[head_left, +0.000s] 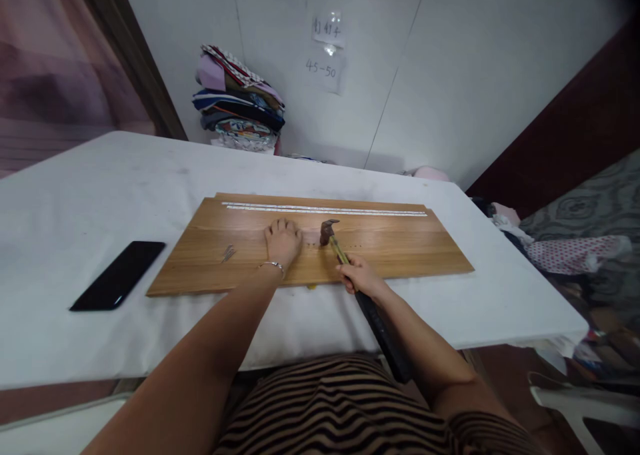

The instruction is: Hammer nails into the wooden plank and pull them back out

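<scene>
My right hand (361, 276) is wrapped round the upper handle of a claw hammer (336, 247). The hammer's rusty head is over the middle of a wooden board (410, 245), close to the surface; I cannot tell whether it touches. My left hand (284, 240) lies on the board just left of the hammer head, palm down with fingers stretched out. A row of small dark dots (353, 245), either nail heads or holes, runs along the board on both sides of the hammer. A few loose nails (229, 253) rest on the board's left part.
Two narrow white strips (325, 210) run along the board's far side. A black phone (119, 275) lies left of the board on the white-covered table (165, 175). Folded clothes (240, 102) are stacked against the wall behind. A white plastic chair (585, 408) stands at lower right.
</scene>
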